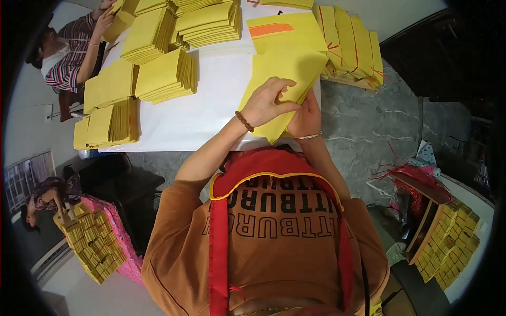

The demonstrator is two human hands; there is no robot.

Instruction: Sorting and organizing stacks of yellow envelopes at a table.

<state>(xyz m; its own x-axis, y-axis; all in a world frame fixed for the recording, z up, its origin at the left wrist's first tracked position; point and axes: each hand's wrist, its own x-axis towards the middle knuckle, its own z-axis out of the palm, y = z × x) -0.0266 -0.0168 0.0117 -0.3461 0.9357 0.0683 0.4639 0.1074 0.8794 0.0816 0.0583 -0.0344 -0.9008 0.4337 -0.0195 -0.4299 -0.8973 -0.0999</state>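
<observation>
While the left hand, fingers parted, touches yellow paper, the right hand grasps its edge.

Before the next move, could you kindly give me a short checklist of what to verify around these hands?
1. Left hand over the yellow paper: ok; its grip looks partly open.
2. Right hand at the paper's right edge: ok.
3. Right grip firm: cannot tell; the paper partly hides it.
4. Bare table just left of the paper: ok.
5. Nearest left-hand stack standing apart from the paper: ok.
6. Paper clear of the tied bundles on the right: cannot tell; they nearly meet in this view.
</observation>
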